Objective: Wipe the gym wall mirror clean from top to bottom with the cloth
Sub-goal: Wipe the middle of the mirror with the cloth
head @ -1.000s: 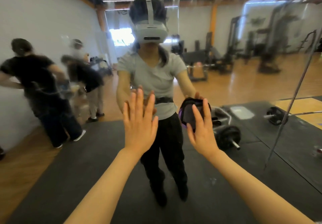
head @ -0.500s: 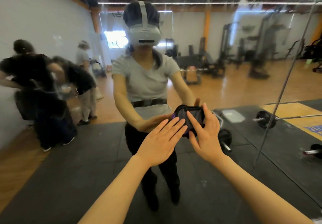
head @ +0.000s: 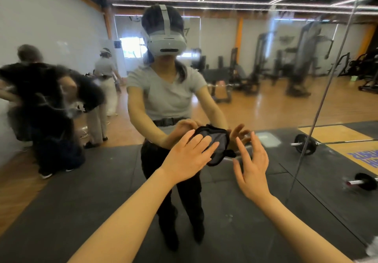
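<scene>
We saw the left hand [head: 189, 157] laid flat, fingers straight, pressing the dark cloth [head: 216, 142] against the mirror [head: 266, 103] at about waist height of the reflected figure. The cloth sat bunched between the fingers and the glass, its black edging showing above and to the right of the fingertips. The right hand [head: 252, 166] hovered just beside the cloth's right edge, fingers spread and relaxed, holding nothing; we could not tell whether its fingertips touched the glass. In the mirror we made out a barbell [head: 306, 143] on the dark floor mat [head: 81, 191], gym machines [head: 302, 70] farther back on the wooden floor, and other people [head: 47, 107] at the left, blurred.
</scene>
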